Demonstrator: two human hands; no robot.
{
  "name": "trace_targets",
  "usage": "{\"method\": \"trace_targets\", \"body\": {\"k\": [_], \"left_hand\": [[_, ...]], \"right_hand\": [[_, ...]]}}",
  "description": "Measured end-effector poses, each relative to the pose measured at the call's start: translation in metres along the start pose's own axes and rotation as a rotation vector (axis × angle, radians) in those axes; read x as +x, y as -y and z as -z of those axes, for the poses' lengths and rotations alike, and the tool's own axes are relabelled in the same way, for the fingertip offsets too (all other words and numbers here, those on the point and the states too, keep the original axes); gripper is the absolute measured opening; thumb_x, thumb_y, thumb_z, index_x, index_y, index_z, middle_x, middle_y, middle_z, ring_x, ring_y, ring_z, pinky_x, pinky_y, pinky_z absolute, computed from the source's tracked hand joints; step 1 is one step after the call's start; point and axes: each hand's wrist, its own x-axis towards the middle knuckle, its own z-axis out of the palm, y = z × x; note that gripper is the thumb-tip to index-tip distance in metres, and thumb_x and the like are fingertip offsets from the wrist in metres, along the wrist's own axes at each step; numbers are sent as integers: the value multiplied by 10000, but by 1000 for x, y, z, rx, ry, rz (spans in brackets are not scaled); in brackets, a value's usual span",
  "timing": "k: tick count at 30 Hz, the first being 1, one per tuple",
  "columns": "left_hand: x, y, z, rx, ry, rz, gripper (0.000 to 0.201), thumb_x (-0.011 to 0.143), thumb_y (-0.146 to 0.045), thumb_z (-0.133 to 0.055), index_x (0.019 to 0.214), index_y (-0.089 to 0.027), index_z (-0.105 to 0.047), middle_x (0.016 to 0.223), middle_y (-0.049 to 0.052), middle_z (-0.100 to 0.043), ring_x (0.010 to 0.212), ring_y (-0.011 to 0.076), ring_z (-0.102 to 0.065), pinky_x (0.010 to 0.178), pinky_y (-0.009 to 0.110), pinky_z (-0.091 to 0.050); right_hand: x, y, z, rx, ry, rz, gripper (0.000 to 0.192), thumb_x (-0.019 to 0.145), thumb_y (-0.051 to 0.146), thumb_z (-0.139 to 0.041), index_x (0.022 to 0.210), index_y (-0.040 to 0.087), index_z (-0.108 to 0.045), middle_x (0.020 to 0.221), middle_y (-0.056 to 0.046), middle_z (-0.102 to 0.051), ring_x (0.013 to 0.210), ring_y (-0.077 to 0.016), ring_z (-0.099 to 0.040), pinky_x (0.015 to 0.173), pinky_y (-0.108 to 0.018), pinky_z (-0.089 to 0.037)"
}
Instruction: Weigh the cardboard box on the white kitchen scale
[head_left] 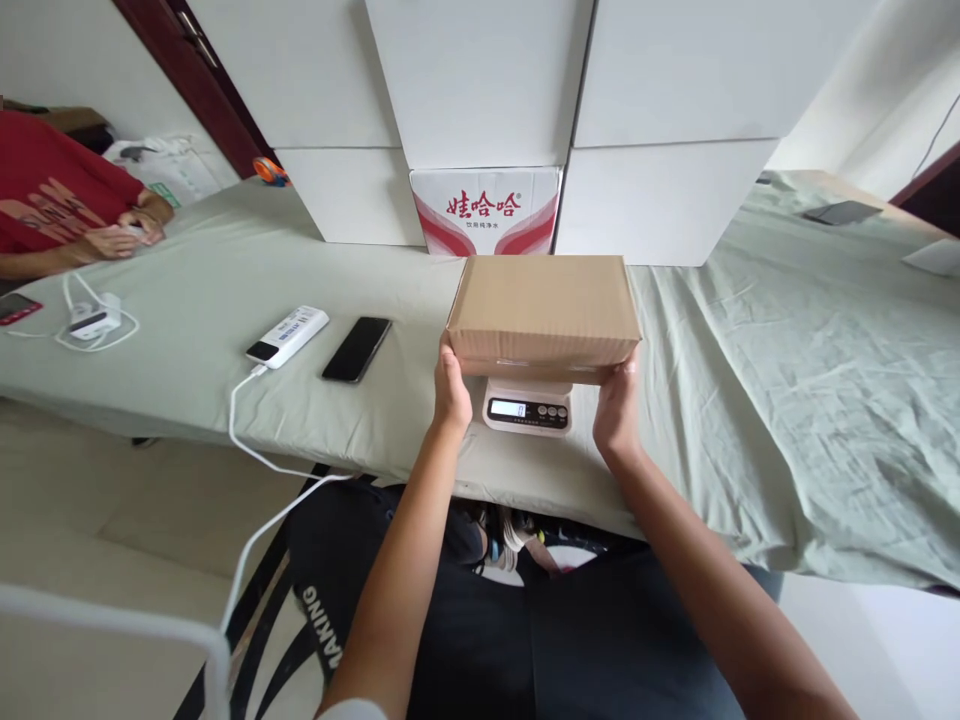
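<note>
A brown cardboard box (544, 300) is gripped from both sides at its near corners. My left hand (452, 385) is closed on its left corner, and my right hand (619, 400) holds the right one, thumb on the side. Under the box's near edge shows a small white digital scale (527, 408) with a lit display and several round buttons. The box hides the scale's platform, so whether the two touch I cannot tell. The fingers beneath the box are partly hidden.
White panels (480, 70) and a white-and-red carton (487, 212) stand behind. Left on the green cloth (720, 400) lie a phone (358, 349) and a white power bank (287, 336) with a cable (234, 410) hanging over the edge. A person in a red shirt (64, 195) sits far left.
</note>
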Motion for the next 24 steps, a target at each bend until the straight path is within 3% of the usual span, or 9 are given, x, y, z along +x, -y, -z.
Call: {"method": "trace_targets", "body": {"k": [9,17,24], "left_hand": [[0,5,1,-2,22,11,811,975,-848,-264,1506,-303,-546,1495,130,-650,1444,293,-594,1221,455,-458],[1,10,3,-4,8,11,725,1004,-803,-309,1406,-265,-581,1402,143,-679,1342,286,-643,1148,449,-499],[1,14,4,-12,3,17,687,1006,-794,-330,1398,-290,-581,1415,126,-675,1368,276,-631,1176,444,-481]], "right_hand": [[0,-4,-2,6,-42,-13,583,1054,632,-301,1496,375,-580,1565,-12,-613,1604,-242,-423,1390,-534,-271],[-2,-3,-2,19,-34,-37,589,1061,634,-300,1479,339,-591,1582,-22,-604,1572,-242,-453,1390,-540,-259],[-5,-5,-3,35,-67,-56,593,1053,639,-326,1497,334,-571,1582,-23,-605,1564,-239,-461,1398,-528,-246]]}}
